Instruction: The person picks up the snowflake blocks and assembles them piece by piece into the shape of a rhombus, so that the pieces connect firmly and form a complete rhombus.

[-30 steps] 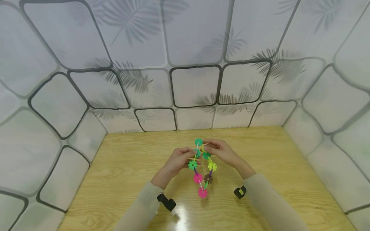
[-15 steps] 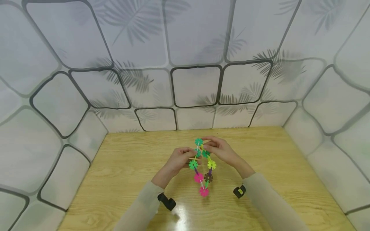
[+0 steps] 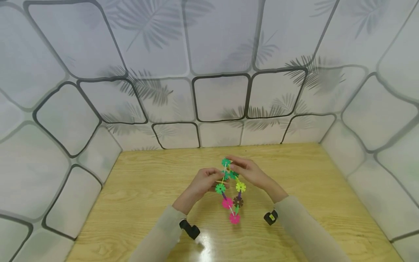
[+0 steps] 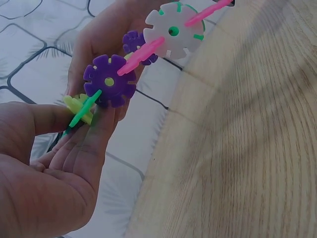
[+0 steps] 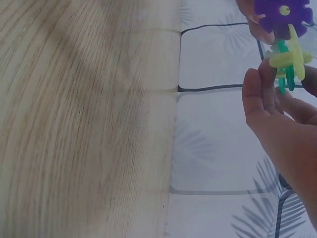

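Observation:
A loop of slotted plastic flower discs point(image 3: 240, 187), green, yellow, brown and pink, hangs between my hands above the table. My left hand point(image 3: 204, 180) pinches its upper left side near a green disc; in the left wrist view, thumb and fingers close on a yellow-green disc point(image 4: 77, 110) beside a purple disc point(image 4: 110, 81). On the upper right, my right hand point(image 3: 250, 171) grips the loop between thumb and fingers, beside the topmost green disc point(image 3: 226, 162). The right wrist view has that hand's fingers around yellow and green discs point(image 5: 291, 59). Fingers partly hide the joints there.
The wooden table point(image 3: 147, 196) lies beneath both hands. Patterned light walls point(image 3: 219, 98) stand behind it and at both sides. A black wrist camera point(image 3: 190, 229) sits on the left sleeve, another small black device point(image 3: 271, 217) by the right.
The lower end of the disc loop has swung slightly to the right. My left hand has shifted a little to the right, while the right hand stays nearly in place.

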### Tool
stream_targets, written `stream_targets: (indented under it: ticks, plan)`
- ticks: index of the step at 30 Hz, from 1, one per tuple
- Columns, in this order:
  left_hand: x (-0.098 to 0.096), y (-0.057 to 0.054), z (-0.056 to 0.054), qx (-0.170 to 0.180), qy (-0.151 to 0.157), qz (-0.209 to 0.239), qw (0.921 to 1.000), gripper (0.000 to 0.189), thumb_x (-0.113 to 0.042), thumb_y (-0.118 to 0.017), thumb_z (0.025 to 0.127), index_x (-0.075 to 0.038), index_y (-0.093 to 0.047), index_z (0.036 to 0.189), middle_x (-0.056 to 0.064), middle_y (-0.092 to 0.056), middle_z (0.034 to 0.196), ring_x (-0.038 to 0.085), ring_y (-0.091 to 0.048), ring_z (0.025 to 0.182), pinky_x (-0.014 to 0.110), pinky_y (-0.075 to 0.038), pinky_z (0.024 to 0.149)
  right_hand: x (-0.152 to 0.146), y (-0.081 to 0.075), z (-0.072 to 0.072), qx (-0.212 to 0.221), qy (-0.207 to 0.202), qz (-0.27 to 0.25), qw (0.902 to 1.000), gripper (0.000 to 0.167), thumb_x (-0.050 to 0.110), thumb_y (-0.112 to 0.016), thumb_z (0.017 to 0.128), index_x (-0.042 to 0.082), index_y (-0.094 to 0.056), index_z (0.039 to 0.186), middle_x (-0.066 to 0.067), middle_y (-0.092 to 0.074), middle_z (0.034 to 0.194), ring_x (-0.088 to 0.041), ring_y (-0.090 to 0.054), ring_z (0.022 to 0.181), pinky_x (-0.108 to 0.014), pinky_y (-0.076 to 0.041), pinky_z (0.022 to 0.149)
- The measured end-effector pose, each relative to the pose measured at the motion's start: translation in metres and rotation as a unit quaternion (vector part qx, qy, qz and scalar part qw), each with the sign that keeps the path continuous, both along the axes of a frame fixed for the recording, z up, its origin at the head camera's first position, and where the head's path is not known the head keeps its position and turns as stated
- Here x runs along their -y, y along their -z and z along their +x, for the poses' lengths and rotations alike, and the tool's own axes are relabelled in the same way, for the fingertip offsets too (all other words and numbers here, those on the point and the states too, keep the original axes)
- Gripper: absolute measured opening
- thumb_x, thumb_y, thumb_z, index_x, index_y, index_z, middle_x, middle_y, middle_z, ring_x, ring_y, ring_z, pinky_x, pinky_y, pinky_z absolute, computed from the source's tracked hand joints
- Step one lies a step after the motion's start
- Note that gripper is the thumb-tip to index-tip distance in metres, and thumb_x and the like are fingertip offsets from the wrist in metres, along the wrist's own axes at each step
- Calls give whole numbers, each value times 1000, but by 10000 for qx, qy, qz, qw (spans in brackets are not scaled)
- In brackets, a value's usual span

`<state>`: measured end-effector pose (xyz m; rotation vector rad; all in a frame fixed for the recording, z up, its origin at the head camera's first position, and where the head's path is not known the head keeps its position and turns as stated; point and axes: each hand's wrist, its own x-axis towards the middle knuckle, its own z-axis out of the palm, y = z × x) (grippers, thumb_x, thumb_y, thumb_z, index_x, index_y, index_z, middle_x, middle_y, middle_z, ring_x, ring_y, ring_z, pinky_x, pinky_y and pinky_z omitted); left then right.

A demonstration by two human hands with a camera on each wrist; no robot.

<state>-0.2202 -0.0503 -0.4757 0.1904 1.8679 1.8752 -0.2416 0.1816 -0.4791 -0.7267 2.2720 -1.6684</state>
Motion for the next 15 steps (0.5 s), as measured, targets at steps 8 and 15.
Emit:
stream_targets:
  ticks: [8, 15]
  plan:
    - [1, 2, 0, 44, -87, -3, 10000, 25, -20, -63, 107, 2, -70, 112, 23, -78, 114, 19, -81, 89, 29, -65, 74, 6, 2, 0, -305, 47, 223, 9993, 48, 23, -48, 114, 7, -45, 160, -20, -50, 160, -28, -61, 116, -43, -53, 100]
    - [2, 3, 0, -15, -146, -18, 9999, 23, -20, -62, 107, 1, -69, 113, 24, -78, 113, 21, -81, 87, 29, -65, 72, 9, 1, 1, -334, 93, 255, 9991, 47, 20, -48, 114, 7, -46, 159, -21, -56, 154, -13, -49, 80, -34, -48, 84]
